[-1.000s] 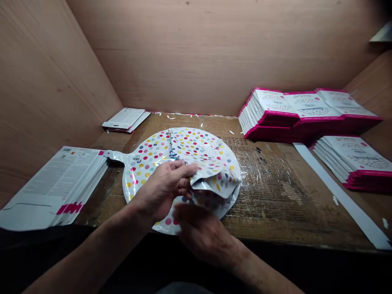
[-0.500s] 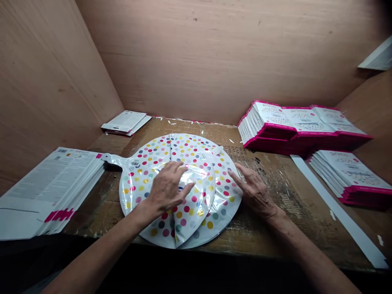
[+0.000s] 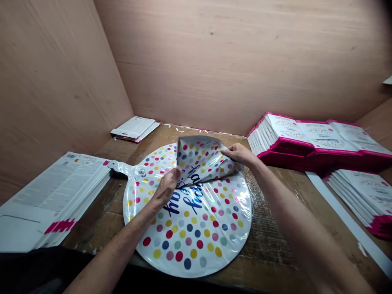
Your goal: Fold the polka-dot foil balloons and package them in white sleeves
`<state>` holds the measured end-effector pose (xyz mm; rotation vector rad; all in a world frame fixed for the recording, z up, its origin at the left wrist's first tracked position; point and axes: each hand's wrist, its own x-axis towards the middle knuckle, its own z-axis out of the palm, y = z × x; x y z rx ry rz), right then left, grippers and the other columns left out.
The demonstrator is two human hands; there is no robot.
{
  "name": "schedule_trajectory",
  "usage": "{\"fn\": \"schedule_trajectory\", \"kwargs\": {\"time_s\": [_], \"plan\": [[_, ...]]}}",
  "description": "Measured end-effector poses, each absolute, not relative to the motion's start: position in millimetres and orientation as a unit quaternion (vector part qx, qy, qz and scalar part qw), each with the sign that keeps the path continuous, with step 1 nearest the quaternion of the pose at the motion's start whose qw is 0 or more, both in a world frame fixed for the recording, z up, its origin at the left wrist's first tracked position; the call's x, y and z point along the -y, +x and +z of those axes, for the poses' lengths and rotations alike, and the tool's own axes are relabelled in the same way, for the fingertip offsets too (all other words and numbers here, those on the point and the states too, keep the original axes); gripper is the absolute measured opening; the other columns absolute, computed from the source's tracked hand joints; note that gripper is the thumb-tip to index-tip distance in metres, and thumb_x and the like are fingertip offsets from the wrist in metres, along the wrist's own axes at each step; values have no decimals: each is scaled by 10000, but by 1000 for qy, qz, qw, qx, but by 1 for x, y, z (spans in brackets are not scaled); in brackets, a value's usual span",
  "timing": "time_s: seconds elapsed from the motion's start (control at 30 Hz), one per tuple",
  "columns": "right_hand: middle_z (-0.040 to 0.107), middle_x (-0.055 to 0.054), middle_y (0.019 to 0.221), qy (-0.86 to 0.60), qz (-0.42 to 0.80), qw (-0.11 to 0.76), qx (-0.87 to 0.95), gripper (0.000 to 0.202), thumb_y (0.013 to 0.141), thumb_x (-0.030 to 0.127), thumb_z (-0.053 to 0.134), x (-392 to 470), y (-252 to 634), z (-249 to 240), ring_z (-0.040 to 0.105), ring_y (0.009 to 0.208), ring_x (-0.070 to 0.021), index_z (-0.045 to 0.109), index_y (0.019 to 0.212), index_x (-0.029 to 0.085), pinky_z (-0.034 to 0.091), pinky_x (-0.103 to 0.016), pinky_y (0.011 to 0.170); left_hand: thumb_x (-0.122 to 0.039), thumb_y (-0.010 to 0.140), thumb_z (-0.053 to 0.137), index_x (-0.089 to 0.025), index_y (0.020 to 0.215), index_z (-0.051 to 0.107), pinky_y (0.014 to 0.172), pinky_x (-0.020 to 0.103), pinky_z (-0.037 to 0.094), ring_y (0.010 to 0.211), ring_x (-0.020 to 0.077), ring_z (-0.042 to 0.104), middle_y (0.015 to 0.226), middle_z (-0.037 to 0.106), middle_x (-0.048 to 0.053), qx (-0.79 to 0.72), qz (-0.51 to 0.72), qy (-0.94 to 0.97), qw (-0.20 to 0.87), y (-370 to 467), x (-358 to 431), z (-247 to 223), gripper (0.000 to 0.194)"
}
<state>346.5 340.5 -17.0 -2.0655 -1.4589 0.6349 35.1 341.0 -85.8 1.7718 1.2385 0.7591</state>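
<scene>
Flat round foil balloons with coloured dots and blue lettering lie stacked at the front of the cardboard-covered table, their necks pointing left. The far part of the top balloon is lifted and folded over towards the middle. My right hand pinches this raised part at its right corner. Near the fold's left end, my left hand is closed against the foil, its fingertips at the crease.
Printed white cards with pink marks fan out at the left. A small card pile sits at the back left. Pink-edged packets stand at the back right, with more nearer. A white strip lies beside them.
The top balloon's folded flaps have been opened, showing the lettering. My right hand has moved up and away and taken hold of the foil; my left hand has closed at the crease. The view has shifted slightly.
</scene>
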Motion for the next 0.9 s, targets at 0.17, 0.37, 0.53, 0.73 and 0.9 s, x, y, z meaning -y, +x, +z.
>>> {"fn": "schedule_trajectory", "kwargs": {"time_s": [0.17,0.37,0.53,0.73,0.9], "plan": [[614,-47,683,-704,215,464,492,744,718,871,426,-292,354,-77,549,607,-178,620,809,158,412,-273,523,-358,848,544,-166,766,605,738,344,471,855,281,640,800,668,108,-571,274,702,327,54,-358,-85,218],[628,-51,654,-764,64,458,450,543,762,672,521,-271,349,-106,533,586,-175,651,791,145,416,-273,543,-330,815,593,-154,915,629,744,337,490,868,273,667,853,702,106,-579,263,709,306,61,-367,-87,206],[655,-89,665,-816,-17,407,411,387,668,517,540,-289,347,-107,567,663,-240,673,730,159,431,-338,653,-250,849,552,-71,1278,506,896,417,486,1074,327,634,1115,682,202,-597,276,709,254,71,-360,-82,467],[677,-109,720,-828,-26,366,423,354,723,438,494,-287,349,-106,617,718,-274,683,803,150,462,-391,743,-363,938,471,-52,1456,360,1157,520,260,1463,361,208,1558,321,203,-459,252,852,26,87,-357,-92,614],[605,-209,1246,-740,-152,308,579,484,834,399,524,-266,328,-90,560,1144,-323,598,1212,106,435,-458,964,-562,964,292,-38,1469,364,1175,584,162,1460,404,187,1570,293,198,-492,156,855,39,83,-367,-118,732]]}}
